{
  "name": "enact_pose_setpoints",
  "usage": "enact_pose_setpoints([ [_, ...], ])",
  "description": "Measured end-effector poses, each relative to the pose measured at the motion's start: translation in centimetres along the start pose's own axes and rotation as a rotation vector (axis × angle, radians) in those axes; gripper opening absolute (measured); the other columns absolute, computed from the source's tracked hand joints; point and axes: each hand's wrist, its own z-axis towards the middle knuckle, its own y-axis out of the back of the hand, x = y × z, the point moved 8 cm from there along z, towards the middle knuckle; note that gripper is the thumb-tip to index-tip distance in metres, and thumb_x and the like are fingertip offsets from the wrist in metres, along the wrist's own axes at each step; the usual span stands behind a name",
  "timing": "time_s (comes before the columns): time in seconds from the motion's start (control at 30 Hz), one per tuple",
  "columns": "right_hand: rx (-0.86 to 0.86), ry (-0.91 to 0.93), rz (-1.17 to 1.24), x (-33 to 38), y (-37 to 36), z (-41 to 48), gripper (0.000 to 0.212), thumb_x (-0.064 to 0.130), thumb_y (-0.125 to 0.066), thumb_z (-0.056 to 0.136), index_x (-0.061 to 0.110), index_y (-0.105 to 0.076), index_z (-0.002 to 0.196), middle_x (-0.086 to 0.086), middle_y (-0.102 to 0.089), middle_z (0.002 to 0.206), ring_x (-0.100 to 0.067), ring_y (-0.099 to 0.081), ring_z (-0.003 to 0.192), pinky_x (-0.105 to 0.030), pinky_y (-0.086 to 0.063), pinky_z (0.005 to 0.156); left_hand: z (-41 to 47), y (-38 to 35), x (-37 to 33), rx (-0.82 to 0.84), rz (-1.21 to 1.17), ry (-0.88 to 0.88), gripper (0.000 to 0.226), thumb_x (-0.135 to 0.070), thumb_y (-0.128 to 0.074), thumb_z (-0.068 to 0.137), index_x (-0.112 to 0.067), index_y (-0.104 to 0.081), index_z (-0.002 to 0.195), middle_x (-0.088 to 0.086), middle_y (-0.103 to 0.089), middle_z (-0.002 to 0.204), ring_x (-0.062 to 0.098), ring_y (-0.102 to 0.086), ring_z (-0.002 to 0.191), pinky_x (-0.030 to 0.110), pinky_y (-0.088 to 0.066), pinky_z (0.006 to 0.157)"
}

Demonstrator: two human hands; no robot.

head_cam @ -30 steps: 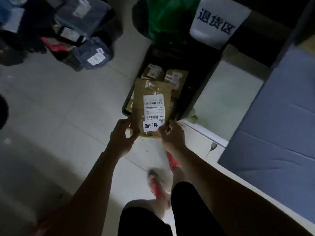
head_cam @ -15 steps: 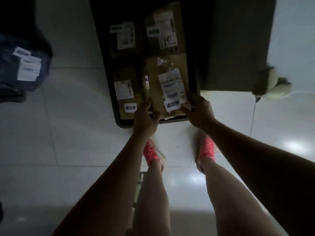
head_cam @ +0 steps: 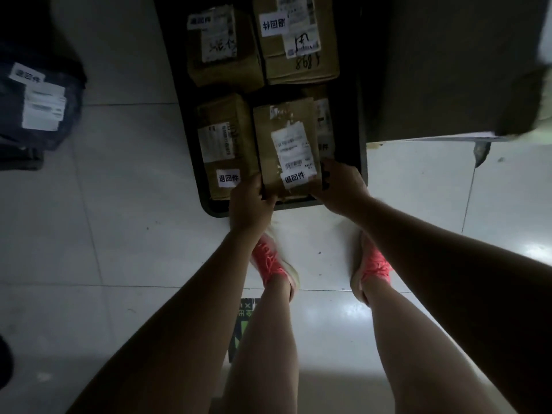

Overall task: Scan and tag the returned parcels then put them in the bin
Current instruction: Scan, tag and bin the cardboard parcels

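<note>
A brown cardboard parcel [head_cam: 285, 138] with a white shipping label and a white return tag lies low inside the black bin [head_cam: 363, 162], at its near right. My left hand [head_cam: 249, 201] grips the parcel's near left corner. My right hand [head_cam: 340, 186] grips its near right corner, at the bin's front wall. Three more tagged brown parcels fill the bin: one beside it on the left [head_cam: 225, 144], two behind [head_cam: 222, 46] [head_cam: 298, 40].
A dark bagged parcel [head_cam: 35, 100] with white labels lies on the tiled floor at the left. A dark cabinet or wall [head_cam: 448, 70] stands to the right of the bin. My feet in pink shoes [head_cam: 274, 264] stand just before the bin.
I have stepped up to the bin and lowered the parcel from above its rim down into the near right space. Both hands have kept their hold on it.
</note>
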Motion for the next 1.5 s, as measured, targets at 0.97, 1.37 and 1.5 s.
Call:
enact_pose_setpoints([
  [0.97,-0.73,0.332,-0.418,14.7,56.2,-56.6,0.06,0.034,-0.071,0.088,0.03,-0.051,0.145,-0.004,-0.055,0.144,-0.031,-0.052,0.131,-0.042,-0.049,0.103,-41.9,33.3,-55.7,-0.453,0.615,-0.655,0.075,-0.049,-0.056,0.096,-0.021,-0.024,0.158,0.01,-0.033,0.16,0.033,-0.037,0.143,0.047,-0.041,0.11],
  [1.37,-0.776,0.271,-0.28,1.6,62.4,-62.3,0.06,0.032,-0.073,0.082,0.028,-0.056,0.139,-0.005,-0.06,0.14,-0.031,-0.057,0.127,-0.04,-0.05,0.101,-47.8,23.6,-63.8,-0.329,0.745,-0.625,0.074,-0.053,-0.053,0.097,-0.02,-0.025,0.156,0.014,-0.036,0.156,0.038,-0.039,0.139,0.053,-0.042,0.106],
  [1.5,-0.728,0.309,-0.205,-1.1,65.6,-58.4,0.063,0.037,-0.075,0.082,0.025,-0.056,0.14,-0.006,-0.061,0.138,-0.03,-0.057,0.126,-0.04,-0.049,0.1,-45.7,21.0,-67.2,-0.315,0.696,-0.568,0.069,-0.052,-0.054,0.098,-0.018,-0.03,0.153,0.014,-0.039,0.151,0.037,-0.044,0.134,0.051,-0.046,0.102],
])
